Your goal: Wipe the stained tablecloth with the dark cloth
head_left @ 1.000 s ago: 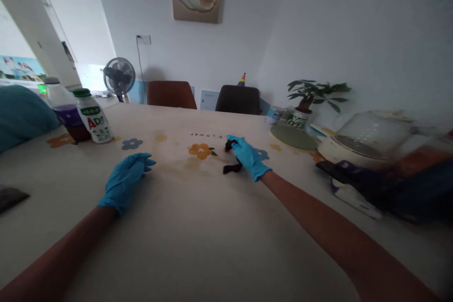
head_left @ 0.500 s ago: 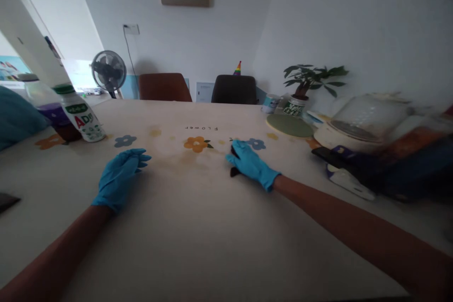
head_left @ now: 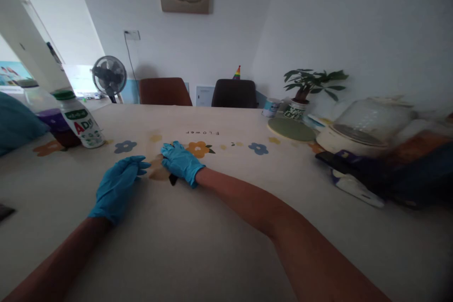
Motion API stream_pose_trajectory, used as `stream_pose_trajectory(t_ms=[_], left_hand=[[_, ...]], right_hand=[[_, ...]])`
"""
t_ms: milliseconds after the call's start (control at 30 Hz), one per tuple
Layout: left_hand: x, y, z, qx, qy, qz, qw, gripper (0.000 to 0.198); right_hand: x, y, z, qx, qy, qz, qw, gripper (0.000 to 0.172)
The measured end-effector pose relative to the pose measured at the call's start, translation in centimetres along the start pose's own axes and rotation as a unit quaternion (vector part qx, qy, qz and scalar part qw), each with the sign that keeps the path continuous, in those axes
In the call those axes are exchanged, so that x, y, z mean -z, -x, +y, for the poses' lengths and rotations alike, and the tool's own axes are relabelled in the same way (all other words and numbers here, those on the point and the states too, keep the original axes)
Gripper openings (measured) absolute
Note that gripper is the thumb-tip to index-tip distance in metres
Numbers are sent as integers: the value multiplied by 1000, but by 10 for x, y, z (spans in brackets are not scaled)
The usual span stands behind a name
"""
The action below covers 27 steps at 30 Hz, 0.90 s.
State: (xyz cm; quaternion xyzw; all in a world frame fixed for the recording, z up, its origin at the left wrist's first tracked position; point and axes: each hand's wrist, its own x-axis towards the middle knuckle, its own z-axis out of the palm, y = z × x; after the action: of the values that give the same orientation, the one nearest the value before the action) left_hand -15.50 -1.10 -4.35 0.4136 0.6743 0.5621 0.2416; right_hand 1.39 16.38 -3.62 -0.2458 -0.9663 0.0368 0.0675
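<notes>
My right hand [head_left: 181,163], in a blue glove, presses down on the light table [head_left: 219,226] beside the orange printed flower [head_left: 198,149]. Its fingers curl over a small dark object [head_left: 173,179]; only a black corner shows under the palm, so its kind is hidden. A brownish wet-looking patch [head_left: 158,171] lies just left of that hand. My left hand [head_left: 118,188], gloved in blue too, rests at the left, its fingers stretched out and nothing seen in them. The two hands are a short gap apart.
At the left stand a white bottle with a green cap [head_left: 83,122] and a purple-labelled bottle [head_left: 58,125]. On the right are a green round mat [head_left: 292,129], a potted plant [head_left: 297,106], a clear-lidded pot [head_left: 354,139] and a white item [head_left: 357,188]. Chairs [head_left: 164,92] stand behind.
My right hand has slid left across the table with the dark object, from near the blue flower to beside the brown patch. My left hand has barely moved.
</notes>
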Motion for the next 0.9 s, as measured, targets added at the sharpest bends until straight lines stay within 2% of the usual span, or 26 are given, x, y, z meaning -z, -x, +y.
stream_pose_trajectory(t_ms=[100,233,400,500,600,733,900], left_hand=[[1,-2,-3,-3,2,12,1000,68],[2,-4,-6,-12,11,8,1000,63],[2,-2,-2,-15,12,8,1000,64],[2,0,1,-6,8,13,1000,64],[2,2,3,11,11,25,1000,67],[0,5,6,24,4,26,999,67],[-3,6,6,17,16,16,1000,67]], right_hand=[[3,1,28,-11,-5,-1,1000,38],[9,23,85,-92,-15,16,996,41],[7,80,151,-212,-18,47,976,50],[7,118,180,-263,-8,59,963,54],[9,143,203,-313,8,66,947,51],[15,145,226,-367,25,61,928,37],[21,111,246,-398,39,48,915,34]])
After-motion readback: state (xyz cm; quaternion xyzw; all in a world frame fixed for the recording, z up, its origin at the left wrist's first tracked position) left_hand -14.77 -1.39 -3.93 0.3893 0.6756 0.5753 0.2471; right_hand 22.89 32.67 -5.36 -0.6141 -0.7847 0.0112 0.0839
